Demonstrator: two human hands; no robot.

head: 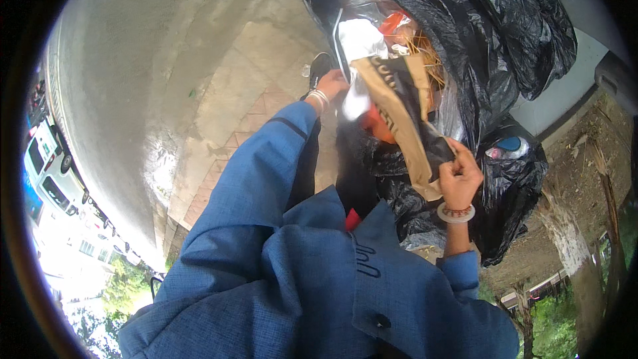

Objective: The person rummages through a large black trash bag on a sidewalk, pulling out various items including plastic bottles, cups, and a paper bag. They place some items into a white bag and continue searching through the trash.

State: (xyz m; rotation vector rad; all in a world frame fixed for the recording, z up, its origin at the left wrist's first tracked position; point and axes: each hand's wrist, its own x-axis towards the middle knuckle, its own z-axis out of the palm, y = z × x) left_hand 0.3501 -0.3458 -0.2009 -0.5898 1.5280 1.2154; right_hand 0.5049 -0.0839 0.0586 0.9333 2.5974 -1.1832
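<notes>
A brown paper bag [394, 114] bearing dark lettering lies tilted across the mouth of a large black plastic garbage bag [443, 15]. My right hand [461, 174], with a pale bangle and a beaded bracelet at the wrist, pinches the paper bag's near right edge. My left hand [333, 87], with light bands at the wrist, has its fingers at the garbage bag's left side, by a thin white strip [336, 42]; its exact hold is hard to tell. Inside the garbage bag are white crumpled material [360, 40], red-orange plastic [394, 22], clear plastic and thin straw-like sticks [431, 62].
A smaller black bag [503, 194] with a clear plastic item [509, 147] on it rests at the right. Beyond it stand tree trunks [570, 239] on bare soil. Paving [214, 179] and a road lie left, with parked vehicles [55, 169] at the far edge.
</notes>
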